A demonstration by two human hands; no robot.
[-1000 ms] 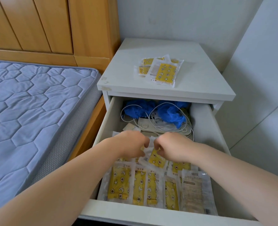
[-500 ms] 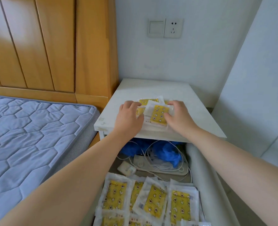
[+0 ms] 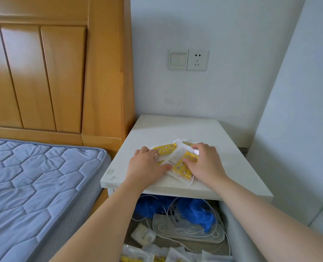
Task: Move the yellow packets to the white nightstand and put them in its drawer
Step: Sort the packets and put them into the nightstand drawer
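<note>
The right hand (image 3: pixel 204 165) grips the small pile of yellow packets (image 3: pixel 182 168) on top of the white nightstand (image 3: pixel 175 129), fingers curled over the pile's far edge and thumb laid on the nearest packet's face. The left hand (image 3: pixel 147 165) lies flatter, its fingers pressing the pile's other side without closing round it. Both forearms reach up over the nightstand's open drawer (image 3: pixel 238 242), wrists low, palms down and turned slightly toward each other.

The step appears to be gathering this pile for the drop into the drawer. The film wrappers look slippery and overlap loosely, so the hands would do best to squeeze the pile together from both sides, get fingertips under its bottom packet at the nightstand's front edge, and lift it as one. Below, the drawer's front part already holds more packets (image 3: pixel 157 256), clear of the white cable (image 3: pixel 175 224) further in.
</note>
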